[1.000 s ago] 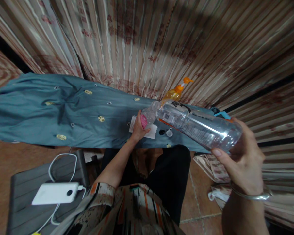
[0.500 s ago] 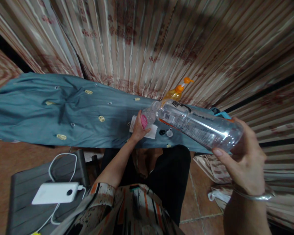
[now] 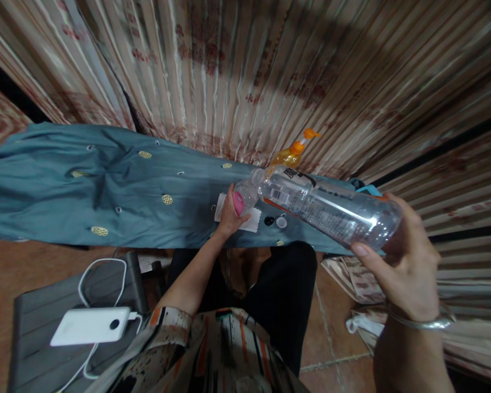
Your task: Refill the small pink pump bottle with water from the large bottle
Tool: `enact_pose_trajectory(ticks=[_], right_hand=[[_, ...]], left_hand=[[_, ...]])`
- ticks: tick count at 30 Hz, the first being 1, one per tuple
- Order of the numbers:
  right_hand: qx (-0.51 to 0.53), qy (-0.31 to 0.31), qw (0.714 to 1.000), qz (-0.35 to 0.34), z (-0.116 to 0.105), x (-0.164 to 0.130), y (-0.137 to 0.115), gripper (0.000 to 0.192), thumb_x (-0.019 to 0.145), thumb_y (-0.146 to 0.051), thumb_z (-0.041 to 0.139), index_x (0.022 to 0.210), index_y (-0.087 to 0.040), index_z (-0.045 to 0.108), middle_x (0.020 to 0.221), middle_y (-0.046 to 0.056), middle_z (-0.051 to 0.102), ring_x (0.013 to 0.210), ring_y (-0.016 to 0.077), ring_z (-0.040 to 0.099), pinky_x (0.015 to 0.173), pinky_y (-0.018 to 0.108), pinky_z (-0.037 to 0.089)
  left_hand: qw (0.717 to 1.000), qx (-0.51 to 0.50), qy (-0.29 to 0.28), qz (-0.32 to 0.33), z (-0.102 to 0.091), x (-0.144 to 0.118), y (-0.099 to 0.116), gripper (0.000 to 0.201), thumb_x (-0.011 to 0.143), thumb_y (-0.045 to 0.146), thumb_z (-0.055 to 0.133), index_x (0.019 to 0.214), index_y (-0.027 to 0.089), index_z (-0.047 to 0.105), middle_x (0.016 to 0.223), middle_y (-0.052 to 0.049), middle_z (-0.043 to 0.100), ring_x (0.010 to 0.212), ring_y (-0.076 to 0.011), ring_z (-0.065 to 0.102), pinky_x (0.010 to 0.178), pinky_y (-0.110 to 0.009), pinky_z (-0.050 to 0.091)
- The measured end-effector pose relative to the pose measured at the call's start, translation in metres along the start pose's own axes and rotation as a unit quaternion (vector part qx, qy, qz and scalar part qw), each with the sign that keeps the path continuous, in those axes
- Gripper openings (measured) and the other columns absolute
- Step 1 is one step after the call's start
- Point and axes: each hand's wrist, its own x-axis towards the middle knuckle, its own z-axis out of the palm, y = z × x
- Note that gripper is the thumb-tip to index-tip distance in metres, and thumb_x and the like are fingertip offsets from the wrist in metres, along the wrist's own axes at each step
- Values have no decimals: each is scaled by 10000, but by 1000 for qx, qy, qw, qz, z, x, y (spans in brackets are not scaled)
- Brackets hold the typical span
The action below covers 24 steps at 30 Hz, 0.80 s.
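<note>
My right hand [image 3: 409, 256] is wrapped round the base of a large clear plastic bottle [image 3: 331, 210], which tilts with its mouth down to the left. My left hand [image 3: 231, 215] grips a small clear bottle [image 3: 249, 191] with a pink label, close over the cloth. The two mouths meet or nearly meet; whether they touch I cannot tell. Below the small bottle lies a white paper [image 3: 251, 221] with a scalloped edge. A black cap [image 3: 269, 221] and a whitish cap [image 3: 281, 222] rest beside it. Any liquid passing between the bottles cannot be made out.
A yellow pump bottle [image 3: 286, 157] with an orange top stands behind the large bottle. Blue-green patterned cloth [image 3: 126, 191] covers the narrow table against a pleated curtain [image 3: 237, 82]. A white power bank [image 3: 90, 326] with a cable lies on a grey seat [image 3: 36, 327] at lower left.
Both hands and bottles keep nearly the same pose. The whole view has shifted slightly, so everything appears a little further left.
</note>
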Motion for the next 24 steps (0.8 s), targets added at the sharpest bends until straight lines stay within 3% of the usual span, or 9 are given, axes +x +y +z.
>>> enact_pose_trajectory(ticks=[4, 8, 24], right_hand=[[3, 2, 1000, 5, 1, 0, -2, 865, 788, -505, 852, 1570, -340, 523, 1282, 83, 734, 1009, 274, 774, 770, 380, 689], [9, 4, 1000, 10, 2, 0, -3, 907, 746, -496, 887, 1561, -300, 541, 1287, 99, 737, 1030, 295, 769, 814, 411, 680], [8, 4, 1000, 0, 2, 0, -1, 879, 777, -426, 862, 1578, -303, 522, 1289, 103, 723, 1013, 272, 757, 777, 372, 672]], left_hand=[[1000, 6, 2, -11, 0, 1, 1, 1288, 572, 146, 900, 1633, 188, 170, 1679, -221, 372, 1592, -424, 360, 1355, -607, 240], [1000, -2, 5, -6, 0, 0, -1, 1286, 574, 143, 899, 1635, 226, 177, 1675, -199, 387, 1583, -424, 377, 1351, -622, 243], [1000, 7, 4, 3, 0, 0, -2, 1274, 579, 148, 902, 1629, 229, 185, 1699, -201, 355, 1593, -409, 365, 1351, -611, 246]])
